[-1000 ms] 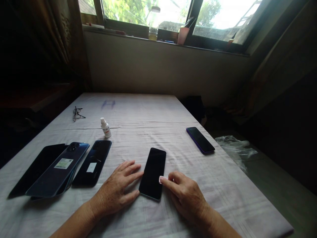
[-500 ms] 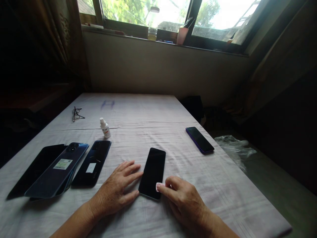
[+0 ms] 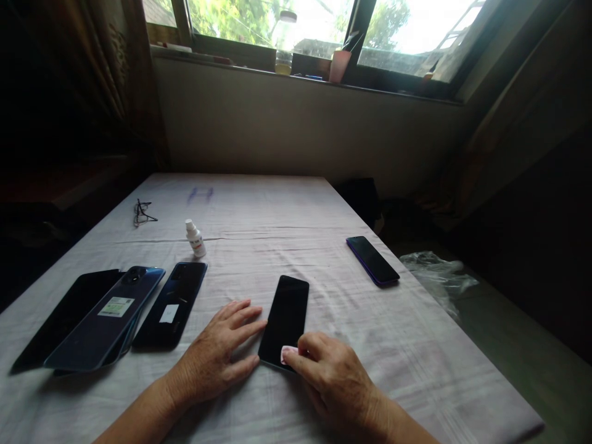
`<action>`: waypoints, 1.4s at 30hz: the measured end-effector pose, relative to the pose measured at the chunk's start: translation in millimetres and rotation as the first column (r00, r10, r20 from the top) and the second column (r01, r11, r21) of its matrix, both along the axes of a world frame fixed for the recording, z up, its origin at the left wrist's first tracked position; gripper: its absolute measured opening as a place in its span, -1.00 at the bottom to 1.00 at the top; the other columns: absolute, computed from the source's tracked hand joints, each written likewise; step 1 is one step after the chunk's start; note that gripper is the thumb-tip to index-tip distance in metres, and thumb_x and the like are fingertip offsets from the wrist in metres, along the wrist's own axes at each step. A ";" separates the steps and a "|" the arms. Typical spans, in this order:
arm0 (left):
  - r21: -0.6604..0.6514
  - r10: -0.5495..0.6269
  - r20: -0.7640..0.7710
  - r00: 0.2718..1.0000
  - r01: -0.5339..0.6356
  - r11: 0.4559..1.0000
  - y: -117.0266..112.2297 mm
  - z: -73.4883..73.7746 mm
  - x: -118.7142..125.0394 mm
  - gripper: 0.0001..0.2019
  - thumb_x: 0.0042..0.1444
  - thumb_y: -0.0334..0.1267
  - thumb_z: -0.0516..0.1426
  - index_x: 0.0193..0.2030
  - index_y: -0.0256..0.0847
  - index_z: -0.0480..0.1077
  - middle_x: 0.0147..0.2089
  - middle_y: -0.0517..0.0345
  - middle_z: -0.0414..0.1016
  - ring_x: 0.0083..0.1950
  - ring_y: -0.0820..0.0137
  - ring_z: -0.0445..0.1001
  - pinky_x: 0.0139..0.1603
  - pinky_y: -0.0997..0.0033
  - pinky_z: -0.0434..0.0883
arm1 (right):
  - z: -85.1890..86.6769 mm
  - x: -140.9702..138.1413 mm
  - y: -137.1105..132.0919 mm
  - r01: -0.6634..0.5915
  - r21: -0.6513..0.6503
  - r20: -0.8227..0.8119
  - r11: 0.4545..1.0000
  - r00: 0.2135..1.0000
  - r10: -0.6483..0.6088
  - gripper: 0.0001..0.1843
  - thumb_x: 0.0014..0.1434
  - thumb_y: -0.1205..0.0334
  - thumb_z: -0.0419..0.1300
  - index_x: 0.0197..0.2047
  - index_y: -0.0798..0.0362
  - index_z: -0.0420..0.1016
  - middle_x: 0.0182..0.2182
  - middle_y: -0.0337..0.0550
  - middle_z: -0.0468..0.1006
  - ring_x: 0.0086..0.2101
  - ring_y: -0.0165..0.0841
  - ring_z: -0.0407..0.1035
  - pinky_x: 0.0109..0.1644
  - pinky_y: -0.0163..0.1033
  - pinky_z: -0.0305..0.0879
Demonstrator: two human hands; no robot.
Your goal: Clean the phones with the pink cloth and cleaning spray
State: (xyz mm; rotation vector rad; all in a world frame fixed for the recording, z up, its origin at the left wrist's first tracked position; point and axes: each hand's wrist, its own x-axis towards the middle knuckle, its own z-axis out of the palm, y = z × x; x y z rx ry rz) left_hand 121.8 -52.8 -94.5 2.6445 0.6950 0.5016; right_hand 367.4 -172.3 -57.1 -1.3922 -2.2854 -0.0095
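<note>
A black phone [image 3: 285, 314] lies screen up on the white tablecloth [image 3: 277, 246] in front of me. My left hand [image 3: 217, 354] rests flat beside its left edge, fingers spread and touching the phone's side. My right hand [image 3: 330, 376] is pinched on a small pale pad [image 3: 287, 354] and presses it onto the lower part of the screen.
Left of my hands lie a dark blue phone [image 3: 171, 303] with a white sticker and a stack of phones [image 3: 99, 320], backs up. A small white bottle [image 3: 195, 238] and eyeglasses [image 3: 141, 213] sit farther back. A purple phone [image 3: 372, 260] lies at the right. A plastic bag [image 3: 437, 274] lies beyond the table's right edge.
My right hand has slid the small pad leftward and nearer across the lower screen. The left hand and the phone have stayed in place.
</note>
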 end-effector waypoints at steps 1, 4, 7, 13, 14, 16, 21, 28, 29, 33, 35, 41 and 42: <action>-0.001 -0.002 -0.004 1.000 0.002 1.000 0.0 0.2 0.0 -0.40 0.16 -0.27 0.24 0.35 0.11 0.31 0.38 0.09 0.36 0.43 -0.02 0.24 0.39 -0.24 0.23 | 0.2 -0.8 1.0 -0.001 -0.001 0.003 1.000 1.000 0.001 -0.72 0.37 0.40 0.03 -0.03 0.03 0.56 -0.37 -0.15 0.48 -0.40 -0.36 0.37 -0.35 -0.30 0.21; 0.002 -0.010 -0.009 1.000 0.010 1.000 0.4 0.8 0.1 -0.40 0.17 -0.28 0.23 0.36 0.10 0.31 0.38 0.08 0.36 0.43 -0.02 0.23 0.39 -0.24 0.23 | -2.9 1.3 8.4 0.038 0.022 0.006 0.999 0.999 -0.038 -0.72 0.36 0.40 0.05 -0.03 0.02 0.56 -0.35 -0.15 0.49 -0.42 -0.38 0.35 -0.35 -0.32 0.21; 0.010 -0.010 -0.010 1.000 0.010 1.000 0.8 1.0 -0.2 -0.39 0.16 -0.28 0.24 0.36 0.10 0.31 0.38 0.08 0.37 0.43 -0.02 0.25 0.38 -0.24 0.25 | -7.1 6.0 18.4 0.112 0.060 0.006 0.992 0.994 -0.112 -0.76 0.37 0.35 0.09 -0.05 0.00 0.58 -0.34 -0.15 0.51 -0.42 -0.39 0.36 -0.35 -0.33 0.21; 0.014 -0.006 -0.010 1.000 0.006 1.000 0.9 0.2 -0.9 -0.39 0.16 -0.27 0.24 0.35 0.12 0.31 0.38 0.10 0.37 0.43 -0.03 0.25 0.37 -0.25 0.27 | -8.4 3.9 20.8 0.128 0.067 -0.011 0.989 0.992 -0.128 -0.73 0.39 0.35 0.05 -0.02 0.02 0.57 -0.33 -0.13 0.52 -0.41 -0.39 0.37 -0.33 -0.34 0.21; 0.016 -0.006 -0.008 1.000 0.006 1.000 0.9 -0.2 -1.0 -0.40 0.16 -0.26 0.24 0.35 0.12 0.31 0.38 0.10 0.37 0.43 -0.03 0.25 0.37 -0.25 0.26 | -7.6 1.6 18.5 0.106 0.057 -0.011 0.993 0.994 -0.105 -0.72 0.39 0.36 0.04 -0.01 0.02 0.56 -0.33 -0.13 0.52 -0.41 -0.39 0.37 -0.33 -0.33 0.21; 0.017 -0.006 -0.008 1.000 0.006 1.000 1.0 -1.1 -1.1 -0.40 0.16 -0.26 0.24 0.36 0.12 0.31 0.38 0.09 0.37 0.43 -0.03 0.25 0.37 -0.26 0.26 | -5.2 -3.5 13.4 0.045 0.024 -0.007 0.999 0.999 -0.045 -0.71 0.37 0.38 0.04 0.00 0.02 0.55 -0.33 -0.14 0.52 -0.41 -0.38 0.37 -0.34 -0.32 0.20; 0.013 -0.004 -0.006 1.000 0.004 1.000 0.9 -2.0 -1.0 -0.40 0.15 -0.26 0.25 0.35 0.10 0.33 0.38 0.08 0.37 0.43 -0.03 0.25 0.38 -0.25 0.25 | 0.3 -10.8 8.3 -0.039 -0.059 0.013 0.997 0.999 0.040 -0.72 0.27 0.42 0.12 -0.02 0.02 0.54 -0.35 -0.17 0.51 -0.40 -0.36 0.37 -0.36 -0.30 0.15; 0.011 -0.012 -0.007 1.000 0.012 1.000 1.4 -0.6 -1.1 -0.41 0.15 -0.26 0.25 0.34 0.09 0.34 0.38 0.07 0.37 0.43 -0.04 0.24 0.38 -0.25 0.26 | -7.4 -4.4 25.4 0.051 -0.002 0.001 0.999 0.999 -0.051 -0.70 0.30 0.41 0.09 -0.01 -0.02 0.56 -0.33 -0.16 0.50 -0.42 -0.37 0.33 -0.35 -0.29 0.15; 0.012 -0.011 -0.007 1.000 0.012 1.000 1.3 -0.6 -1.1 -0.40 0.15 -0.26 0.25 0.35 0.09 0.33 0.38 0.07 0.37 0.43 -0.04 0.25 0.38 -0.25 0.26 | -8.5 -3.3 28.3 0.068 0.006 0.006 0.998 0.998 -0.068 -0.69 0.30 0.42 0.09 -0.02 -0.02 0.57 -0.33 -0.16 0.50 -0.42 -0.36 0.33 -0.35 -0.29 0.15; 0.017 -0.004 -0.002 1.000 0.004 1.000 0.8 -0.6 -0.6 -0.38 0.13 -0.29 0.25 0.35 0.10 0.32 0.37 0.09 0.38 0.43 -0.03 0.25 0.36 -0.27 0.27 | -10.6 -0.5 36.9 0.128 0.016 0.023 0.992 0.991 -0.129 -0.67 0.27 0.45 0.11 -0.01 -0.04 0.57 -0.31 -0.16 0.51 -0.39 -0.35 0.34 -0.34 -0.28 0.17; 0.020 -0.006 0.003 1.000 0.006 1.000 0.5 -0.3 -0.2 -0.38 0.13 -0.29 0.25 0.35 0.11 0.32 0.37 0.11 0.38 0.43 -0.02 0.25 0.37 -0.26 0.27 | -10.5 -0.5 38.7 0.157 0.008 0.036 0.987 0.987 -0.158 -0.68 0.27 0.44 0.12 -0.01 -0.04 0.58 -0.30 -0.16 0.51 -0.38 -0.35 0.35 -0.33 -0.29 0.17; 0.022 0.004 0.007 1.000 -0.004 1.000 0.1 -0.9 0.1 -0.42 0.12 -0.28 0.26 0.31 0.02 0.35 0.36 0.08 0.39 0.43 0.00 0.25 0.38 -0.21 0.27 | -5.6 -7.5 31.9 0.109 -0.011 0.045 0.994 0.993 -0.108 -0.72 0.33 0.39 0.10 0.01 0.00 0.56 -0.30 -0.15 0.52 -0.38 -0.36 0.35 -0.32 -0.28 0.17; 0.022 0.007 0.009 1.000 -0.008 1.000 0.0 -1.3 0.0 -0.44 0.12 -0.27 0.26 0.29 0.00 0.37 0.36 0.07 0.39 0.43 0.00 0.25 0.39 -0.20 0.26 | -4.1 -9.8 29.5 0.077 -0.023 0.041 0.997 0.996 -0.076 -0.73 0.34 0.38 0.09 0.01 0.00 0.55 -0.30 -0.15 0.52 -0.38 -0.36 0.35 -0.31 -0.28 0.17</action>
